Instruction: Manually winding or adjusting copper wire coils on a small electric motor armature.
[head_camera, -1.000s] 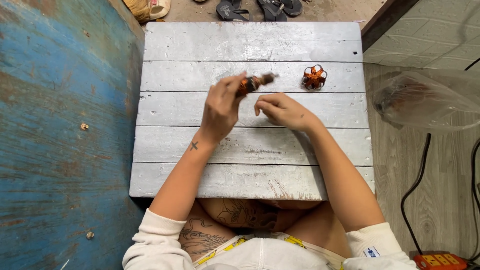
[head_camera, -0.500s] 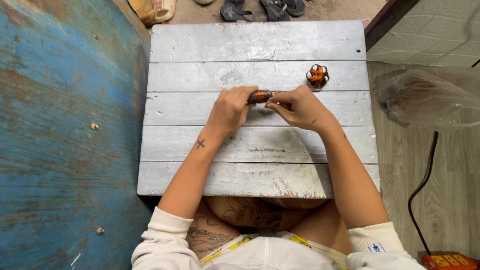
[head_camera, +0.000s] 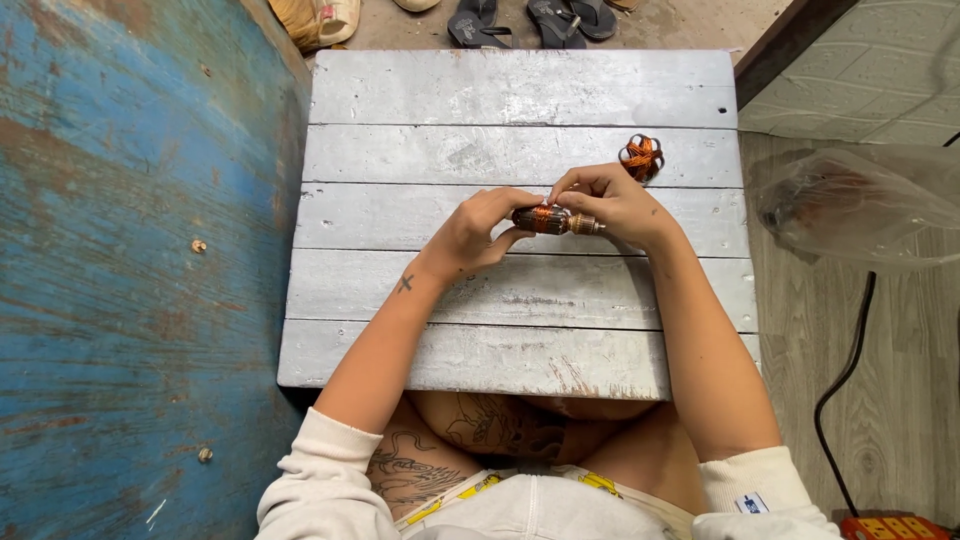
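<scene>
Left hand (head_camera: 470, 232): fingers clamped on the dark end of a small cylindrical motor armature wound with copper wire (head_camera: 553, 219).
Right hand (head_camera: 612, 202): fingertips pinched on the armature's brassy shaft end (thumb under, fingers over).
Armature: lies level between both hands, just above the grey painted plank table (head_camera: 520, 110), near its middle.
Second part: a round copper-wound coil piece (head_camera: 641, 157) sits on the table, just beyond the right hand, apart from it.
Right of the table: a crumpled clear plastic bag (head_camera: 860, 205) and a black cable (head_camera: 845, 375) on the floor.
</scene>
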